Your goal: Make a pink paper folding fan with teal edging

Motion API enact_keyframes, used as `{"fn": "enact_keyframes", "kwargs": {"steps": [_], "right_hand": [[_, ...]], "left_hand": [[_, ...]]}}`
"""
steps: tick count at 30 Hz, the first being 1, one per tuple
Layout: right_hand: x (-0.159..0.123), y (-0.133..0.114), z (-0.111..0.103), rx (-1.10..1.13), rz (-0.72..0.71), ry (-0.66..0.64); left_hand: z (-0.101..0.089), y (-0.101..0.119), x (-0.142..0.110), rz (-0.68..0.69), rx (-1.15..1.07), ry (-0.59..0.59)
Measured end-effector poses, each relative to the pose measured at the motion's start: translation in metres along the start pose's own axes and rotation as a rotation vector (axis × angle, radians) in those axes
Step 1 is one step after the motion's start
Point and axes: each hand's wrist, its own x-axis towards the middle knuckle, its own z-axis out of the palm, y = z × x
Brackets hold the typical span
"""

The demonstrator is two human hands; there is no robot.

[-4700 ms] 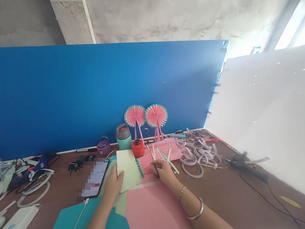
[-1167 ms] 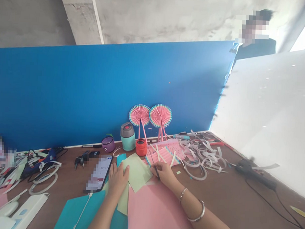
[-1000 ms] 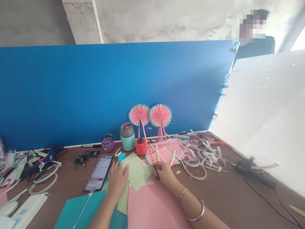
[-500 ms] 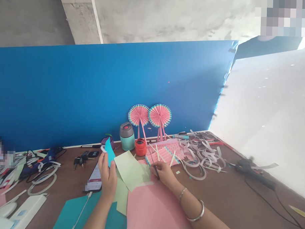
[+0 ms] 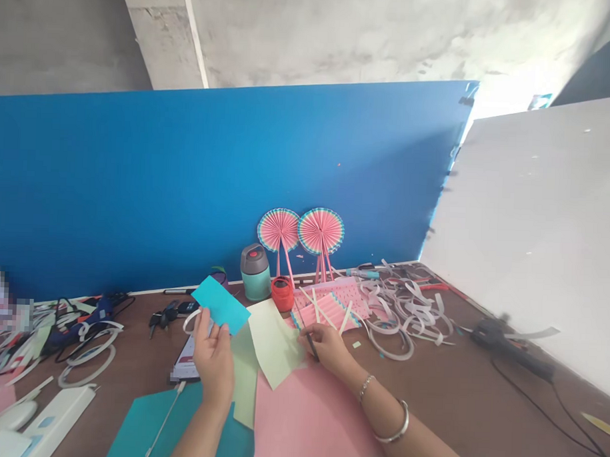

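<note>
- Pink sheet (image 5: pixel 313 415): flat on the brown table (image 5: pixel 428 419), nearest the person.
- Teal paper (image 5: pixel 163 410): left of the pink sheet, with a white cable (image 5: pixel 164 423) across it.
- Left hand (image 5: pixel 214 359): left of the pink sheet, thumb and fingers pinching a bright blue paper piece (image 5: pixel 221 305); a pale curled strip (image 5: pixel 189 323) shows beside the fingers, whether gripped I cannot tell.
- Smartphone (image 5: pixel 186 363): left of the pink sheet, partly behind that hand.
- Right hand (image 5: pixel 325 346): at the pink sheet's far edge, fingers closed around a slim dark tool (image 5: pixel 311 345), exact kind unclear.
- Pale green sheet (image 5: pixel 274 347): reaching over the pink sheet's far left corner.
- Pleated pink paper (image 5: pixel 327 309): beyond the pink sheet.
- Two round pleated paper fans (image 5: pixel 321 230): farther beyond the pink sheet, before a blue partition (image 5: pixel 211 178).
</note>
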Motion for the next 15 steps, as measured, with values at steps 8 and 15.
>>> {"fn": "enact_keyframes", "kwargs": {"steps": [8, 15], "right_hand": [[-0.007, -0.004, 0.005, -0.126, -0.089, 0.037], [-0.004, -0.005, 0.005, 0.009, -0.048, 0.001]], "left_hand": [[0.003, -0.003, 0.003, -0.275, -0.232, -0.114], [0.009, -0.017, -0.005, -0.406, -0.243, -0.364]]}}
